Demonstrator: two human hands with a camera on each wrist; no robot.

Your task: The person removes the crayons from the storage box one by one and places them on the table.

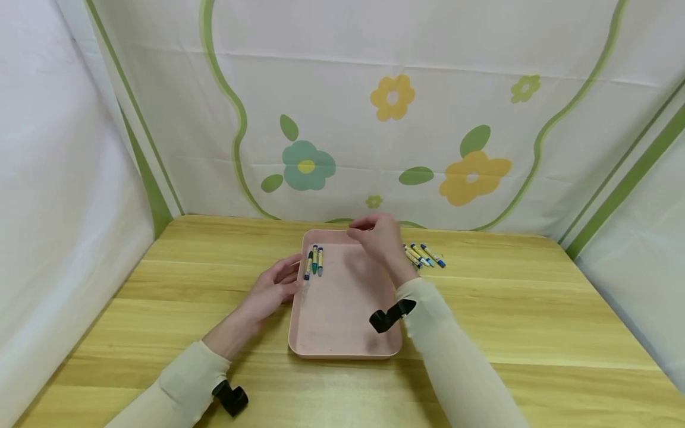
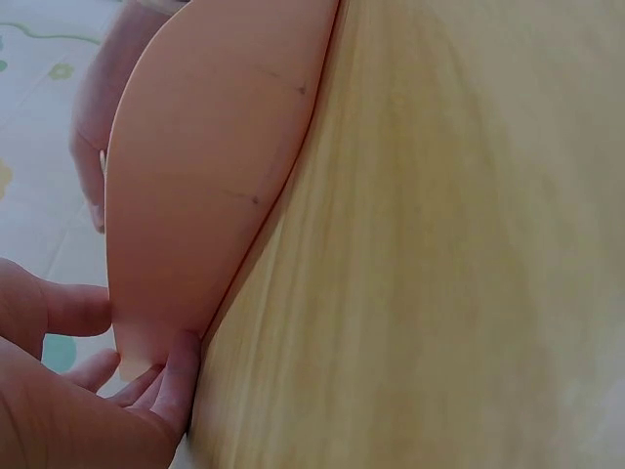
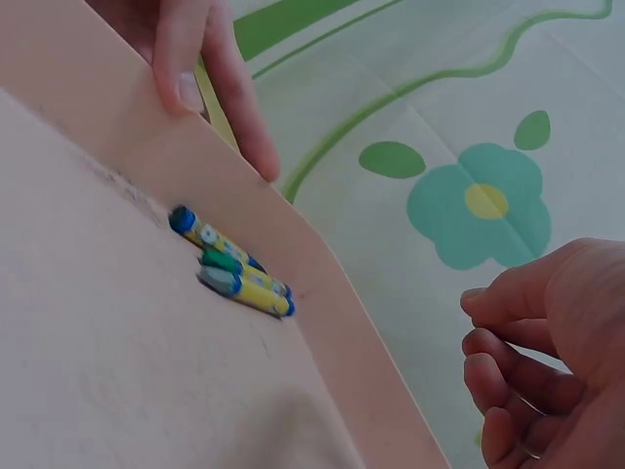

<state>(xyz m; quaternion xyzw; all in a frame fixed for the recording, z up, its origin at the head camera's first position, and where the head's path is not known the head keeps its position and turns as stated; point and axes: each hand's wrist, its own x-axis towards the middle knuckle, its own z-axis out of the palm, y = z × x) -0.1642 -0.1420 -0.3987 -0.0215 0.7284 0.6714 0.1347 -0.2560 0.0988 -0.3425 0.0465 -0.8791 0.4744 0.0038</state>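
A pink tray [image 1: 345, 321] lies on the wooden table. My left hand [image 1: 273, 288] rests at its left side, thumb and fingertips touching the outer wall and rim. Inside the tray, along the left wall near the far end, three yellow-wrapped crayons [image 1: 314, 261] lie side by side; the green one [image 3: 223, 261] is in the middle. My right hand [image 1: 377, 241] hovers above the tray's far right corner, fingers loosely curled. In the right wrist view, nothing shows between the right hand's thumb and fingertips [image 3: 474, 342].
Several more yellow crayons with blue ends [image 1: 428, 255] lie on the table [image 1: 508, 321] to the right of the tray, partly hidden behind my right wrist. A white curtain [image 1: 342, 107] with printed flowers hangs behind the table's far edge.
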